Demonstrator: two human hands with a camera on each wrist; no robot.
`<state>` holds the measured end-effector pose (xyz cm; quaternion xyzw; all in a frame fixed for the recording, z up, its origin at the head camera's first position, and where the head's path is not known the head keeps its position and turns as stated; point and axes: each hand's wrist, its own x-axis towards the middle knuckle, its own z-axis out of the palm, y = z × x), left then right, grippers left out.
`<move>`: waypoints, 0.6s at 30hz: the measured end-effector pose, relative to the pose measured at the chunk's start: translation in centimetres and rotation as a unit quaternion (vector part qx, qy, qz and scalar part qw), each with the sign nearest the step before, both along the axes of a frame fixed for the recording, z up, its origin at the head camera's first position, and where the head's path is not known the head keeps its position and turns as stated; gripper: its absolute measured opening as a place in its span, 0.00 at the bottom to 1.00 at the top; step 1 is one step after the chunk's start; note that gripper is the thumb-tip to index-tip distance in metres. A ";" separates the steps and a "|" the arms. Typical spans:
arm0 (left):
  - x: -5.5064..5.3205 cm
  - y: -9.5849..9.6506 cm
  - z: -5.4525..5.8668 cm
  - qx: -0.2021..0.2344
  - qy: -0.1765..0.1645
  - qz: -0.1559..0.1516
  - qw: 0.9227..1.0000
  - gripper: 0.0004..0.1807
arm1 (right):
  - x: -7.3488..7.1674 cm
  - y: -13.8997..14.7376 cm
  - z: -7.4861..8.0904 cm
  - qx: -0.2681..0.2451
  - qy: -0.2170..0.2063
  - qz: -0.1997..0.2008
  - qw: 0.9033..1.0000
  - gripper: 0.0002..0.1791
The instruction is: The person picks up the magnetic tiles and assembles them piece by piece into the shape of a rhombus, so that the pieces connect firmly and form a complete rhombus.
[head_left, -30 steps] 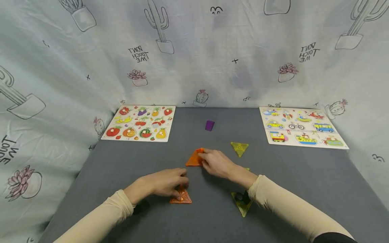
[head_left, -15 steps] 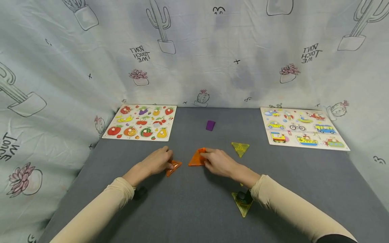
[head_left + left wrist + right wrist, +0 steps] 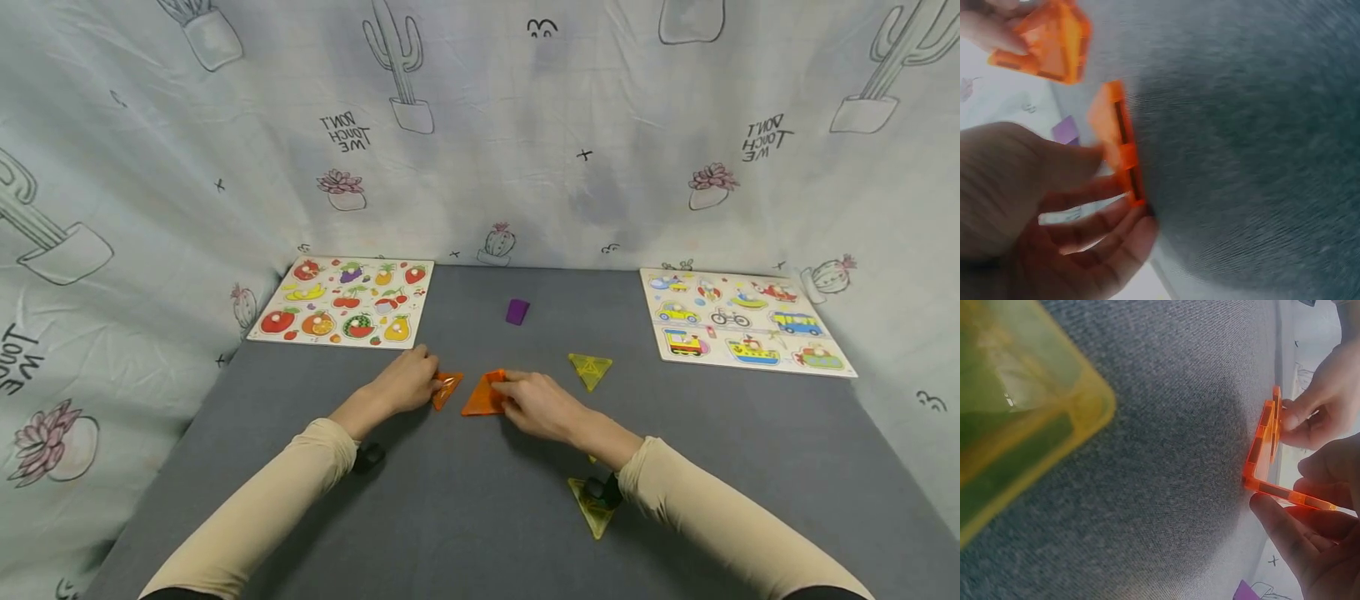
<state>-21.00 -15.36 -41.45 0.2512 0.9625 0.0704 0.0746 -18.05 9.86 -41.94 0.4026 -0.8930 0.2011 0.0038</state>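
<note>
My left hand (image 3: 405,379) pinches an orange triangular magnetic tile (image 3: 447,389) between thumb and fingers; it stands tilted on edge in the left wrist view, dark strips along its side. Just right of it, my right hand (image 3: 543,406) grips a pair of orange magnetic tiles (image 3: 483,396). In the right wrist view these tiles (image 3: 1259,447) meet along an edge at an angle, one rising from the other, and the left hand's tile (image 3: 1277,400) overlaps their far end. A narrow gap separates the two hands' pieces in the head view.
A yellow triangular tile (image 3: 590,371) lies right of my right hand; another yellow tile (image 3: 595,517) is partly covered by the right wrist's camera. Farther back sits a small purple piece (image 3: 517,312). Puzzle boards with fruit (image 3: 345,302) and vehicles (image 3: 742,323) lie at the back corners.
My left hand has picked up the orange tile from the near part of the table and carried it forward, then rightward, close to the right hand's tiles. The right hand stays in place.
</note>
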 end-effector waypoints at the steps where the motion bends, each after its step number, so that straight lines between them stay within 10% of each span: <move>1: 0.1 -0.1 0.2 0.001 -0.008 -0.005 1.000 0.06 | 0.0 0.0 0.1 0.000 -0.001 0.000 1.000 0.17; 18: 0.1 -0.3 -0.2 0.061 0.013 -0.066 0.996 0.15 | 0.4 -0.6 0.0 0.000 0.007 0.007 1.000 0.18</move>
